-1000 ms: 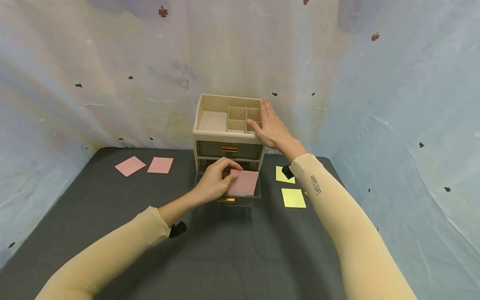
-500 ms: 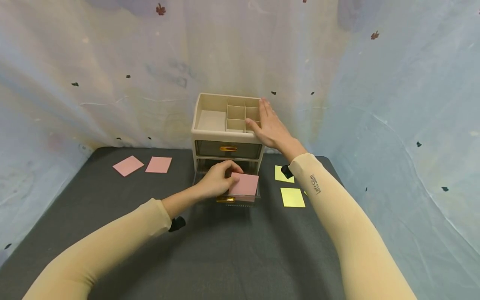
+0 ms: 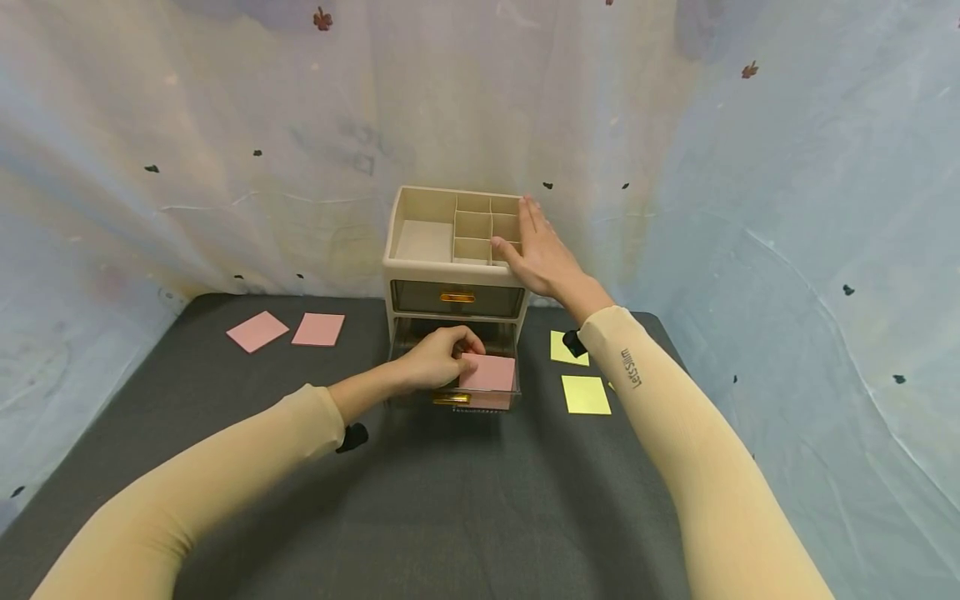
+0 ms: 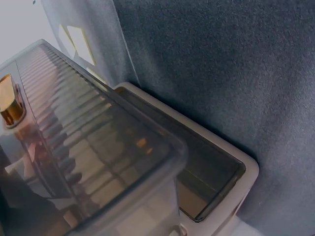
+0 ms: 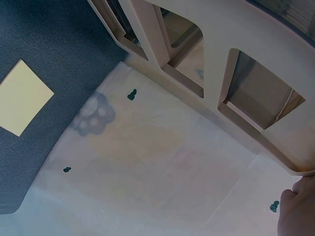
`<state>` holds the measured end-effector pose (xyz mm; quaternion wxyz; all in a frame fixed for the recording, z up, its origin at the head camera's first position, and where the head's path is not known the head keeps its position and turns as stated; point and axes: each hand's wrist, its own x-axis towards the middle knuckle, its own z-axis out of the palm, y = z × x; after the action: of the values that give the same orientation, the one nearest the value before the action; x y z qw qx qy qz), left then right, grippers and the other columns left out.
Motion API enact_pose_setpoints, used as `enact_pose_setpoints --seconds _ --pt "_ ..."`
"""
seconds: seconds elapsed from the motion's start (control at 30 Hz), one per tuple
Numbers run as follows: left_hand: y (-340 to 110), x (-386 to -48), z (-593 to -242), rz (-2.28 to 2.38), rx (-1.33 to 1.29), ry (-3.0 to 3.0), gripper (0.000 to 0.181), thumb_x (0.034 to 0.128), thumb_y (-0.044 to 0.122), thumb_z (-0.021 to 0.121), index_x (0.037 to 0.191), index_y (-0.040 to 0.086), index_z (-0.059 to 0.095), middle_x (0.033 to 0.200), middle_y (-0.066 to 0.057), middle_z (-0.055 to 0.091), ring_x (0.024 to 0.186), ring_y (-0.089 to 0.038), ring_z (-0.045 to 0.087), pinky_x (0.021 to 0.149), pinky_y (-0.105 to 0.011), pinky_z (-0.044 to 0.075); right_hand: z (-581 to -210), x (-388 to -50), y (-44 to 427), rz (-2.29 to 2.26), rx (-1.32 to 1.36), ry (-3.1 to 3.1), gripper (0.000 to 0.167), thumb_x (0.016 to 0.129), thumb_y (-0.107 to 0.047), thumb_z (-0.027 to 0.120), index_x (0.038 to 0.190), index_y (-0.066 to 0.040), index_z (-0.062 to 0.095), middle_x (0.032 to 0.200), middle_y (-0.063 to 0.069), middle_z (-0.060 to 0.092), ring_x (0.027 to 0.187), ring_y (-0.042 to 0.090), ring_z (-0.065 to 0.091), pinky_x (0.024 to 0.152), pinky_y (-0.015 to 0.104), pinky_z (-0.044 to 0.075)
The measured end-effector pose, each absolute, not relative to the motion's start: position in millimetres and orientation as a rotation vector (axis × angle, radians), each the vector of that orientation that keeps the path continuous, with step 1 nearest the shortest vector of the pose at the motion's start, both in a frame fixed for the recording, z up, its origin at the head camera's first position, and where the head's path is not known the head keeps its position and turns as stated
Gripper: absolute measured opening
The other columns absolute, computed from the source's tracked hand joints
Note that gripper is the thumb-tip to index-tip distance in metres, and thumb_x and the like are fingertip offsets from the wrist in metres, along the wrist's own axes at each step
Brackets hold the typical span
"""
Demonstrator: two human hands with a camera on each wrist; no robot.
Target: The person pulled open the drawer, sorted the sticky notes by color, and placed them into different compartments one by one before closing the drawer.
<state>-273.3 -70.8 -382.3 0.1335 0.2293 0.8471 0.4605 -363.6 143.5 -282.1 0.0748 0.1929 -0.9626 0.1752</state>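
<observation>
A cream desktop organizer with a divided top stands at the back of the table. Its translucent drawer with a gold handle is pulled out below a closed upper drawer. Inside the pulled-out drawer, my left hand pinches a pink sticky note pad between thumb and fingers; the pad's lower part shows through the drawer front. My right hand rests on the organizer's right top edge, fingers extended and thumb over the compartments. In the right wrist view, part of that hand shows at the corner.
Two pink pads lie on the dark table left of the organizer. To its right are yellow pads, some partly hidden by my right forearm. A patterned curtain hangs directly behind the table.
My left hand has shifted slightly, and the pink pad has gone lower into the open drawer, behind its front. My right hand stays in place on the organizer.
</observation>
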Motion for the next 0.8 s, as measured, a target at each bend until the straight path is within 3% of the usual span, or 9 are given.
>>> enact_pose_setpoints --seconds 0.5,0.8 --pt "-74.1 -284.7 -383.9 1.185 0.707 2.491 0.020 0.1001 0.009 0.070 0.120 0.007 0.065 0.116 -0.009 0.065 0.097 -0.020 0.063 0.089 -0.038 0.054 -281.7 -361.9 143.3 0.534 0.588 -2.879 0.092 0.106 -0.067 0.028 0.166 -0.009 -0.012 0.174 0.007 -0.012 0.160 0.024 -0.007 0.130 0.041 0.004" --pt "-73.6 -291.1 -389.3 1.092 0.748 2.556 0.021 0.0981 0.010 0.073 0.118 0.006 0.069 0.109 -0.007 0.068 0.094 -0.018 0.063 0.087 -0.037 0.054 -281.0 -360.7 142.4 0.539 0.591 -2.879 0.092 0.106 -0.066 0.028 0.166 -0.009 -0.012 0.174 0.008 -0.011 0.161 0.024 -0.007 0.130 0.041 0.004"
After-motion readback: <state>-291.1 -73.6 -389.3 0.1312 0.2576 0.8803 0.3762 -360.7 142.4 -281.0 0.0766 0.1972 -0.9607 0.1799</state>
